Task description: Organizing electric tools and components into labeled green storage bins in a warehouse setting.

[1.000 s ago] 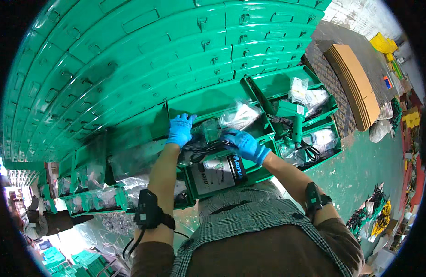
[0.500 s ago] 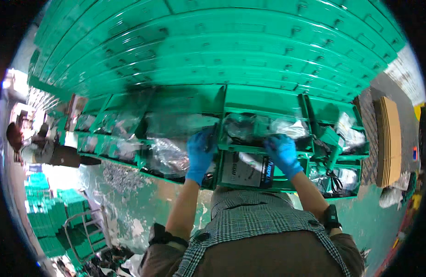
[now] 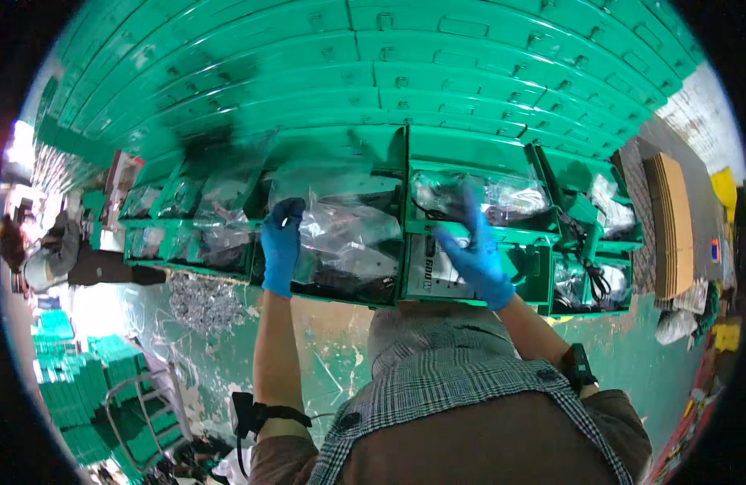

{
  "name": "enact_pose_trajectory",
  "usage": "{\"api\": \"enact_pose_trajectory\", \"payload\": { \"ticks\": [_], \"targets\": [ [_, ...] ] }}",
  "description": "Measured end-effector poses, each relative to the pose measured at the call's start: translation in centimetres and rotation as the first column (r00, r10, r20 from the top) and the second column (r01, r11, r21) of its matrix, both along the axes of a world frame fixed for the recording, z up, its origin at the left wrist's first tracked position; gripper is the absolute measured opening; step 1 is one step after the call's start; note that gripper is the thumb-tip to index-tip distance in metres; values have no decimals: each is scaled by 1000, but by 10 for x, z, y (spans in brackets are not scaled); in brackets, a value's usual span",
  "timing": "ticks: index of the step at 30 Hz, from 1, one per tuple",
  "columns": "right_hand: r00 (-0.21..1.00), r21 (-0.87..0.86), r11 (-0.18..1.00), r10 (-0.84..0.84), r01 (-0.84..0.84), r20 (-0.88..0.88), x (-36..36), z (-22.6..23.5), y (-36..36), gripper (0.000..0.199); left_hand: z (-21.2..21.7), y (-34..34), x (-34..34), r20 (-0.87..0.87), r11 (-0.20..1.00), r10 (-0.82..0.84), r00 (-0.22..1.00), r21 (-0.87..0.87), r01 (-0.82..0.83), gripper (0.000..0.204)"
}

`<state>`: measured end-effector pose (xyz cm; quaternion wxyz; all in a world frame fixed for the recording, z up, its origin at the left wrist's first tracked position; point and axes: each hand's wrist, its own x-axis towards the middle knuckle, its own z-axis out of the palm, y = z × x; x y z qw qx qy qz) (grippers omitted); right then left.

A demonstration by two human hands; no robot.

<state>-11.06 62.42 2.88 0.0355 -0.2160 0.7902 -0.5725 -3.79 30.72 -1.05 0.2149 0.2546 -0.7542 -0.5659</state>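
My left hand (image 3: 282, 246), in a blue glove, has thumb and fingers curled together at the left end of a clear plastic bag (image 3: 348, 230). They appear to pinch its edge. The bag spreads over an open green case (image 3: 332, 296) with dark parts at its bottom. My right hand (image 3: 479, 263), also gloved in blue, is open with its fingers spread and nothing in it. It hovers over a neighbouring green compartment holding a grey printed box (image 3: 428, 271), whose right part the hand covers. Behind that, bagged items (image 3: 510, 194) lie in another compartment.
Stacked green metal cases (image 3: 437, 73) form a wall ahead. More open cases with bagged parts stand left and right, one with a coiled black cable (image 3: 598, 283). Flat cardboard (image 3: 670, 226) leans at right. Another person (image 3: 57, 259) is at far left, above a metal trolley (image 3: 150, 412).
My left hand has moved left across the case, and the clear bag now lies farther right of it. My right hand's fingers have spread and drawn back from the bagged items.
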Motion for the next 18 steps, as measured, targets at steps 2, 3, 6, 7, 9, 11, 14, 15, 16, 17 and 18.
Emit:
{"api": "enact_pose_trajectory", "payload": {
  "ticks": [2,3,6,7,9,11,14,15,16,17,18],
  "targets": [
    [946,-170,981,136,-88,296,18,8,-31,85,9,-6,-2,-131,987,-77,988,-152,57,12],
    [940,-206,968,197,-142,279,22,2,-42,92,24,-1,-9,-86,939,-119,989,-333,84,15],
    [982,-195,975,136,-110,129,32,-17,-70,97,40,15,-23,-93,945,-186,978,-288,153,23],
    [945,-229,973,111,-40,307,30,-18,-75,98,37,18,-26,-96,945,-202,975,-279,169,23],
    [877,-240,970,84,36,473,29,-24,-73,99,12,20,-35,49,559,-256,965,-808,189,30],
    [825,-424,904,192,62,531,33,-24,-74,98,-24,10,-32,40,492,-262,964,-854,169,32],
    [796,-432,899,213,66,566,32,-22,-65,100,-40,-12,-23,209,609,-450,868,-640,469,20],
    [804,-414,907,189,77,564,32,-20,-63,102,-40,-12,-22,207,608,-449,869,-642,468,20],
    [801,-482,874,245,62,547,29,-18,-63,103,-39,-13,-19,47,865,-377,925,-339,370,18],
    [805,-485,872,241,66,543,27,-17,-61,103,-30,-8,-21,-75,966,-252,965,37,255,17],
    [800,-464,882,219,83,559,23,-18,-61,104,-12,-2,-23,-40,968,-249,968,29,251,14]
  ]
}}
